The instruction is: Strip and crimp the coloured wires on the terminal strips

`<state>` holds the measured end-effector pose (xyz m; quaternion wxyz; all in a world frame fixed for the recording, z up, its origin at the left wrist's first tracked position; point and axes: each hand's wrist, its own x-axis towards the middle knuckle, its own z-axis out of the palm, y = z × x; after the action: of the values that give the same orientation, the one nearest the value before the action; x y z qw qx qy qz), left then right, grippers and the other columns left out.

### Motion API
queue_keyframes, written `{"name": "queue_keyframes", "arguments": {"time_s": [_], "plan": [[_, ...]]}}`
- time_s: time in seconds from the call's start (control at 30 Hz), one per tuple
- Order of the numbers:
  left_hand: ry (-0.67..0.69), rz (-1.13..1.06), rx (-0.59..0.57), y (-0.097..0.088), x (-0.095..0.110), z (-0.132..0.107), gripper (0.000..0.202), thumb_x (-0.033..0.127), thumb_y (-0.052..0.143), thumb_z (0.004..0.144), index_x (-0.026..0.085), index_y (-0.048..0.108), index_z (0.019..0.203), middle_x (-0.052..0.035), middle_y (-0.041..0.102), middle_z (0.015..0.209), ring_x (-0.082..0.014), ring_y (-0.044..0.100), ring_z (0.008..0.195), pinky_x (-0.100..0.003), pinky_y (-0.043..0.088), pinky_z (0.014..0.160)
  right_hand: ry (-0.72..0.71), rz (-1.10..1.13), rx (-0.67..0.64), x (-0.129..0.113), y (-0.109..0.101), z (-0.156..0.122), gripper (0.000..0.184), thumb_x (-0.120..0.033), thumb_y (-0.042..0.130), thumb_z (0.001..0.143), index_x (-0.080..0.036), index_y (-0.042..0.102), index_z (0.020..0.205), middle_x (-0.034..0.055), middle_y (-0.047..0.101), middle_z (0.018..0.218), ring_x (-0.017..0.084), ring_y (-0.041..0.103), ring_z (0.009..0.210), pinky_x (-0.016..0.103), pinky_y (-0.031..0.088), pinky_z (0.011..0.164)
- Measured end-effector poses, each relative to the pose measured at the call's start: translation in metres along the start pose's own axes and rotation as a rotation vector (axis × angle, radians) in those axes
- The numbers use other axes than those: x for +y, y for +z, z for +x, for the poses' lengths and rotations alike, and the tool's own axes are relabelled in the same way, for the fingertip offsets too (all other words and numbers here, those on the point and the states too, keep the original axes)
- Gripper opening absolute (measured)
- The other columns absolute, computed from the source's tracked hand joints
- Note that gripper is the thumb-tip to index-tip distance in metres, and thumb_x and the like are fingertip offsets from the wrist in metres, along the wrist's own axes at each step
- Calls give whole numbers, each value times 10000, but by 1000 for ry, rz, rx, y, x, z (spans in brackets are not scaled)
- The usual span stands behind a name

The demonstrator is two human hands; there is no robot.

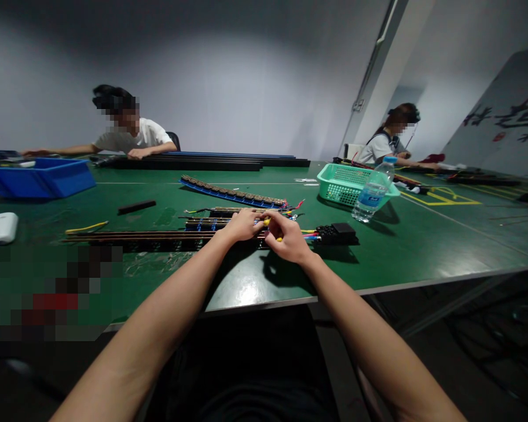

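Note:
A long black strip with copper-coloured rails lies across the table in front of me, with coloured wires and a black end block on its right. My left hand rests over the rails, fingers bent together; what they grip is hidden. Beside it, my right hand has thumb and finger curled round a small yellow object, too covered to name. Shorter strips with blue parts lie just behind the hands. Another curved blue strip with wire ends is farther back.
A green basket and a water bottle stand at the right. To the left are a blue bin, a black bar and a yellow wire. Two people work across the green table, near long black profiles.

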<state>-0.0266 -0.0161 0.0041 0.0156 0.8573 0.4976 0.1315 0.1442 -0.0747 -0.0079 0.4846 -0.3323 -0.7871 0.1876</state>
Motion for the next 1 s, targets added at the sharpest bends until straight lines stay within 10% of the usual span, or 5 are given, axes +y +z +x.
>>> {"name": "queue_keyframes", "arguments": {"time_s": [0.43,1.0], "plan": [[-20,3,7,0,0,0,442,370,427,953,267,683,1299,-91,602,1401,-329,542,1288,-478,480,1031,140,624,885,14,-29,18,452,-255,582,749,-245,594,1200,-69,533,706,59,371,457,199,287,404],[-15,9,14,1,0,1,420,359,447,963,275,691,1294,-84,602,1411,-320,549,1293,-471,477,1047,377,679,677,40,-37,38,527,-174,524,629,-223,584,1150,-55,632,736,72,486,487,187,352,420]]}}
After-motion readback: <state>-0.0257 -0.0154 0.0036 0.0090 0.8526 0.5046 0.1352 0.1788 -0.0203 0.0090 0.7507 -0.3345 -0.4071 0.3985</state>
